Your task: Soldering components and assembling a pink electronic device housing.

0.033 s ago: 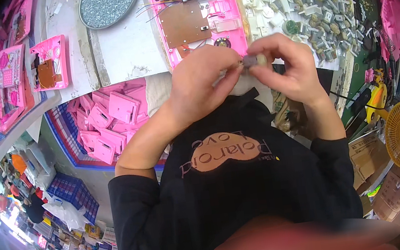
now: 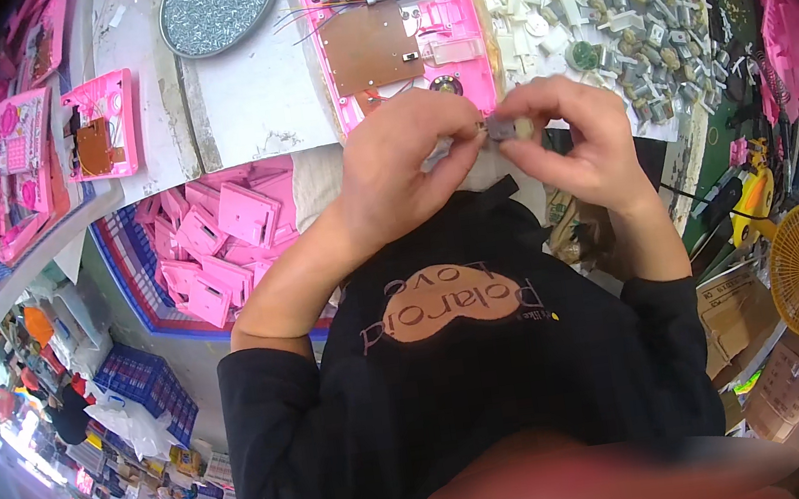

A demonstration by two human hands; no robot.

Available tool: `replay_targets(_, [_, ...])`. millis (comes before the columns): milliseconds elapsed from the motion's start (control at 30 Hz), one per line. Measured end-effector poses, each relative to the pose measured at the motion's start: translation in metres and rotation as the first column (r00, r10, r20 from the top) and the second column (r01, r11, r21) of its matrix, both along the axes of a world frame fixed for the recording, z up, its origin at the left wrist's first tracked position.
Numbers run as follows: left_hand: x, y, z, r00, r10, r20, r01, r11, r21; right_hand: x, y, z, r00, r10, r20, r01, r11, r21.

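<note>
Head view: small grey metal motor-like part (image 2: pixel 503 127) pinched between fingertips of left hand (image 2: pixel 408 162) and right hand (image 2: pixel 580 145), just above open pink plastic toy casing (image 2: pixel 403 42). Probably light, rigid, slippery; best gripped by its flat sides.

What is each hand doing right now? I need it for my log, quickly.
Left hand: fingers closed, pinching one end of the small grey part.
Right hand: fingers closed, pinching the other end of it.
</note>
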State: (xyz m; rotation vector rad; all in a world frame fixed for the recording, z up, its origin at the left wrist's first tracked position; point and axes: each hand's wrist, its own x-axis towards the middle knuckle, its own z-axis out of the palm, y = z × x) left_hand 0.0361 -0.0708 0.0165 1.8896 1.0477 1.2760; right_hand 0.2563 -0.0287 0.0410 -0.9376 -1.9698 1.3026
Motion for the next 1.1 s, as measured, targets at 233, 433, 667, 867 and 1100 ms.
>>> replay_targets(233, [-0.005,-0.003,-0.005,0.942,-0.027,0.335,0.14,0.938,-0.318,0.003,-0.001,0.001,0.996,0.086,-0.007,-0.083,0.977,0.198])
replay_targets(433, [-0.012,0.008,0.002,0.999,-0.036,0.024,0.037,0.997,-0.075,-0.004,-0.003,-0.002,0.984,0.058,-0.17,-0.053,0.998,0.034])
replay_targets(667, [-0.011,0.008,0.001,0.996,0.027,0.087,-0.021,0.998,-0.067,-0.017,-0.008,0.002,0.968,-0.169,-0.185,0.103,0.942,-0.318])
replay_targets(867, [0.0,-0.001,-0.016,0.943,0.131,0.306,-0.047,0.962,-0.268,-0.016,0.003,0.0,0.991,-0.075,-0.108,0.079,0.996,0.033])
replay_targets(1100, [-0.004,0.002,-0.019,0.987,0.155,0.029,-0.157,0.982,0.101,-0.018,0.018,-0.003,0.999,-0.016,0.043,0.0,0.937,0.349])
